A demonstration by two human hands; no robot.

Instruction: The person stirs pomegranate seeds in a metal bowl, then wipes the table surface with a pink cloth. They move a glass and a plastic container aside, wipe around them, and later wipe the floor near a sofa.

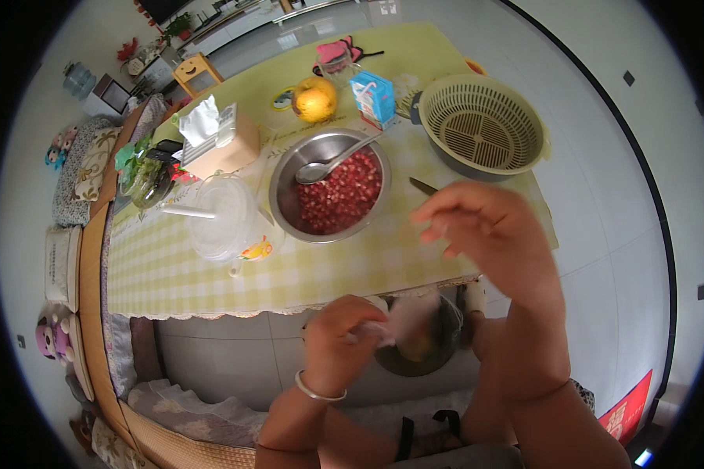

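My left hand [343, 343], with a pale bangle at the wrist, is closed on a thin whitish crumpled piece, likely tissue [413, 313]; it is blurred. This hand is just off the table's front edge, above a dark bin [413, 366] on the floor. My right hand [487, 234] hangs over the table's right side, fingers bent and apart, nothing clearly seen in them. Beyond its fingers lies a knife [422, 186], partly hidden by the hand. A steel bowl [281, 205] of red pomegranate seeds [340, 196] sits left of it, a metal spoon [314, 172] resting inside.
A green colander [481, 140] in a grey basin stands at the back right. Behind the bowl are a yellow fruit [315, 99], a blue drink carton [374, 98] and a glass [337, 67]. A lidded plastic cup with straw [223, 220] and tissue box [229, 146] stand left.
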